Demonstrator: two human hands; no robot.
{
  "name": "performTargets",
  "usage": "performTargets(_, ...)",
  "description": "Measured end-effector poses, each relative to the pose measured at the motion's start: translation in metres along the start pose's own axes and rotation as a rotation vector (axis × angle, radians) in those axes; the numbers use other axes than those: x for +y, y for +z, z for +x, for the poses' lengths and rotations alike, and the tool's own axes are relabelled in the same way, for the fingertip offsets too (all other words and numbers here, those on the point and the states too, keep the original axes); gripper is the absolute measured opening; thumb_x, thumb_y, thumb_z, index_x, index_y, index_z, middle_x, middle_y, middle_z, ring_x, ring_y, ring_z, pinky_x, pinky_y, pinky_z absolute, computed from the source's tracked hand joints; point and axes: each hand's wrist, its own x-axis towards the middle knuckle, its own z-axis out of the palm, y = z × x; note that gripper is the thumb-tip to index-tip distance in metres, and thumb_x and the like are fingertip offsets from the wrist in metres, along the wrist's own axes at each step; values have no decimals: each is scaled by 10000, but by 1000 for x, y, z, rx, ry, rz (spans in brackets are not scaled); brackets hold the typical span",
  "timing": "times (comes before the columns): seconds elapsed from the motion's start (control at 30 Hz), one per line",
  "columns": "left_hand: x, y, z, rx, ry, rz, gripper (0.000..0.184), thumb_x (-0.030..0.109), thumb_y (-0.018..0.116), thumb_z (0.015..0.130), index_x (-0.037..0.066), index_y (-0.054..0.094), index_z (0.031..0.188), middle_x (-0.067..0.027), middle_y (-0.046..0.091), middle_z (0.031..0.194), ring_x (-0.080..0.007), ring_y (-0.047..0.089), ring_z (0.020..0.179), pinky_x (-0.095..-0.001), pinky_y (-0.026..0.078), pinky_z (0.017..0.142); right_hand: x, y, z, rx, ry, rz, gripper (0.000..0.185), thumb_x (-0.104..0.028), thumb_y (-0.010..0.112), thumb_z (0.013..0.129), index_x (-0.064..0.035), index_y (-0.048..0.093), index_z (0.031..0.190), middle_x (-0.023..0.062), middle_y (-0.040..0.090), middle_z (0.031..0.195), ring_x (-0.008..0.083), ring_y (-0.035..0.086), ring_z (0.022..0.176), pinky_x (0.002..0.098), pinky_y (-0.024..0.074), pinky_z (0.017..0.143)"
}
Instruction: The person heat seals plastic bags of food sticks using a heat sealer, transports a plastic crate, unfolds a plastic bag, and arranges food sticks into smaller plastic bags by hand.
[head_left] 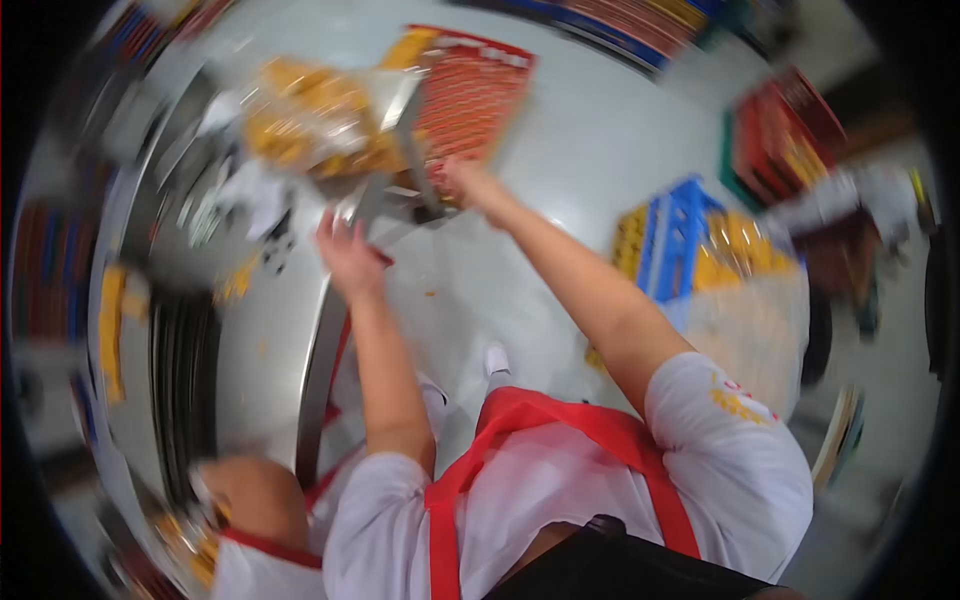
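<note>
My left hand (350,258) reaches over the edge of the steel table (265,360), fingers apart. A small dark red patch shows beside its thumb, too blurred to identify. Farther forward, my right hand (465,183) is at the table's far corner, close to a red slatted crate (475,95). Motion blur hides whether its fingers hold anything. A large clear plastic bag of yellow-orange pieces (305,115) lies at the table's far end, beyond my left hand. Crumpled white plastic or cloth (255,200) is on the tabletop to the left.
Dark trays (183,390) stand on the table at left. At lower left a co-worker's arm (265,500) is close beside me. Blue and yellow crates (672,240) with yellow bagged goods stand at right. Stacked red crates (785,135) are behind them.
</note>
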Motion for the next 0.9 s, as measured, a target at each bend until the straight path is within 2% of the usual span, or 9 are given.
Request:
performTargets(0.07, -25, -28, -36, -150, -53, 199, 543, 415, 266, 887, -36, 378, 1168, -160, 408, 1209, -242, 502, 929, -356, 406, 806, 52, -40, -60, -50, 132, -97, 405, -472, 435, 806, -87, 552, 845, 29, 535, 766, 136, 473, 703, 273, 389, 626)
performTargets(0.13, -63, -53, -82, 56, -143, 296, 436, 348, 300, 903, -26, 493, 1021, -94, 517, 882, -169, 487, 697, -282, 418, 625, 90, -86, -146, -138, 396, -492, 459, -478, 452, 784, -44, 571, 878, 86, 562, 794, 198, 514, 760, 354, 414, 710)
performTargets(0.17, -65, -67, -115, -132, -158, 820, 376, 338, 312, 904, 16, 505, 911, -31, 492, 773, -157, 475, 719, -308, 381, 657, 135, -109, -192, -145, 245, -619, 488, -473, 461, 774, -30, 577, 943, 129, 585, 894, 262, 540, 804, 366, 418, 744)
performTargets(0.3, -126, -133, -191, 68, -669, 623, 316, 398, 397, 851, 93, 452, 792, 1, 497, 771, -141, 447, 691, -360, 344, 665, 193, -183, -400, -80, 601, -740, 432, -401, 559, 701, -18, 598, 897, 177, 593, 884, 301, 560, 812, 372, 435, 713)
performTargets(0.4, -147, -108, -222, -203, -764, 693, 273, 349, 407, 850, 94, 443, 760, -2, 498, 786, -126, 443, 687, -326, 352, 647, 204, -207, -558, 518, 668, -675, 463, -369, 614, 659, -18, 573, 958, 165, 587, 914, 280, 563, 832, 347, 442, 711)
performTargets(0.57, -167, 22, -290, -506, -348, 799, 148, 219, 485, 809, 77, 517, 838, 9, 503, 760, -85, 433, 649, -234, 352, 556, 256, -193, -761, 1294, 587, -229, 406, -326, 584, 730, 13, 566, 951, 117, 589, 832, 196, 547, 762, 297, 431, 669)
performTargets(0.67, -200, 69, -348, -723, -209, 705, 142, 192, 539, 788, 71, 536, 864, 6, 521, 786, -86, 453, 670, -249, 360, 558, 295, -149, -849, 1362, 722, 25, 361, -365, 564, 744, -9, 571, 811, 67, 549, 719, 154, 488, 637, 281, 404, 579)
performTargets(0.77, -244, 102, -446, -836, -324, 772, 200, 209, 575, 775, 65, 543, 909, 2, 543, 827, -92, 470, 693, -256, 378, 586, 339, -94, -924, 1510, 754, 240, 363, -405, 537, 756, -50, 535, 678, 36, 511, 646, 131, 444, 563, 269, 363, 490)
performTargets(0.9, -284, 149, -561, -1018, -360, 743, 204, 218, 557, 791, 35, 576, 878, -39, 573, 816, -115, 505, 744, -245, 387, 632, 346, -53, -994, 1750, 812, 505, 357, -404, 535, 757, -55, 542, 683, 26, 521, 644, 119, 464, 571, 265, 344, 452)
